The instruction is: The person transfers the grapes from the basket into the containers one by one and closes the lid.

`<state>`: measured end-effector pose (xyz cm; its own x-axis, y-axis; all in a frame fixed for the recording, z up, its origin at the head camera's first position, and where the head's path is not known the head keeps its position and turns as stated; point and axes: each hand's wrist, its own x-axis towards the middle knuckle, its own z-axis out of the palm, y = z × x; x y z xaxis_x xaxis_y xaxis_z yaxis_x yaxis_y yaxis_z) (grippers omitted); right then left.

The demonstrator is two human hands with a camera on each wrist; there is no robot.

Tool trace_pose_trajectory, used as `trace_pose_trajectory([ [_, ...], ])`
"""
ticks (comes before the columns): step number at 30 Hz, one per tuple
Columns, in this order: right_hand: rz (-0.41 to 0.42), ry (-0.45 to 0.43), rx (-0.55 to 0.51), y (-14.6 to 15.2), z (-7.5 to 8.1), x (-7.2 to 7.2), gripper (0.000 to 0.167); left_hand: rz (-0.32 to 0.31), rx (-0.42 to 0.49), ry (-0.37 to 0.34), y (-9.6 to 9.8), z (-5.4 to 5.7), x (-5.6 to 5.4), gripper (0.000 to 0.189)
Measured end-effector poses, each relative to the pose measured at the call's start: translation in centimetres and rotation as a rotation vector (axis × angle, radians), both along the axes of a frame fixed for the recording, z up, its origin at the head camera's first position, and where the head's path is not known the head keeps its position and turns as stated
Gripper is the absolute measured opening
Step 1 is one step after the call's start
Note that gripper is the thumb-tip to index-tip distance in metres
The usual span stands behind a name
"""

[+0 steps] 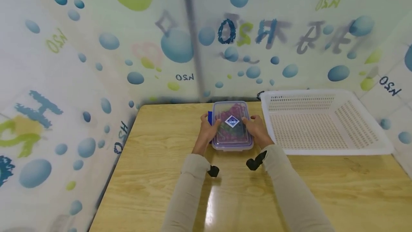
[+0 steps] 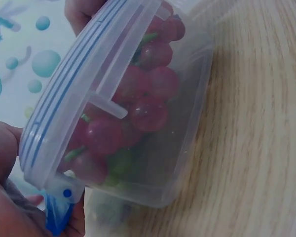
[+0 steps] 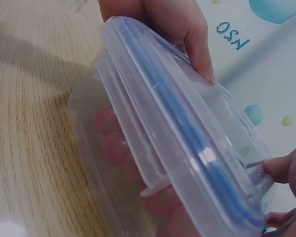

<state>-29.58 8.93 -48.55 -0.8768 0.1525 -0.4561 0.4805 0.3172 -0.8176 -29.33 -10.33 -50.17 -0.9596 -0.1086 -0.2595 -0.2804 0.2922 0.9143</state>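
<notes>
A clear plastic food container (image 1: 231,142) with a lid sits on the wooden table between both hands. Through its walls I see red grapes (image 2: 148,113) with bits of green. The lid (image 3: 187,128) has a blue seal line and a diamond label. My left hand (image 1: 207,131) grips the left side, thumb over the lid's edge, fingers by a raised blue latch (image 2: 59,212). On the opposite side my right hand (image 1: 258,131) holds the container, its thumb on the lid near the label. In the right wrist view, this hand's fingertips pinch the lid's edge beside a clear latch.
A white perforated basket (image 1: 325,151) stands to the right of the container, close to my right hand. Behind the wooden table (image 1: 154,174) rises a wall covering (image 1: 148,38) printed with blue and green drops, and another panel runs along the left.
</notes>
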Motion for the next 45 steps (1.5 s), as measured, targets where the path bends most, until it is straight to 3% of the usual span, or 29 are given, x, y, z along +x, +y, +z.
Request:
trace_pose_trajectory([
  [4,-0.034,-0.009,0.023,0.1,-0.1,0.1,0.069,-0.005,0.013,-0.123,-0.3,0.2,-0.2,0.086],
  [7,-0.051,0.017,0.049,0.2,0.4,-0.3,0.073,-0.017,0.022,-0.148,-0.5,0.6,-0.7,0.084],
  [12,-0.018,0.041,0.081,0.8,1.2,-0.8,0.07,-0.057,0.063,-0.132,-0.4,0.7,-1.4,0.071],
  [17,0.034,0.031,0.095,1.0,1.0,-0.5,0.065,-0.081,0.113,-0.089,-0.1,0.1,-1.1,0.059],
  [25,0.069,0.1,-0.038,1.0,0.4,0.2,0.062,-0.074,0.112,0.035,1.3,-0.5,-0.1,0.057],
  [34,0.069,0.139,0.03,0.4,0.2,0.4,0.057,-0.076,-0.03,0.081,1.5,-0.3,-0.1,0.055],
  [41,0.078,0.2,0.148,-0.9,0.4,0.3,0.051,-0.039,-0.243,0.123,1.7,0.2,0.0,0.048],
  [45,0.078,0.199,0.171,-1.0,0.0,0.4,0.051,-0.034,-0.236,0.087,1.8,0.1,0.2,0.05],
])
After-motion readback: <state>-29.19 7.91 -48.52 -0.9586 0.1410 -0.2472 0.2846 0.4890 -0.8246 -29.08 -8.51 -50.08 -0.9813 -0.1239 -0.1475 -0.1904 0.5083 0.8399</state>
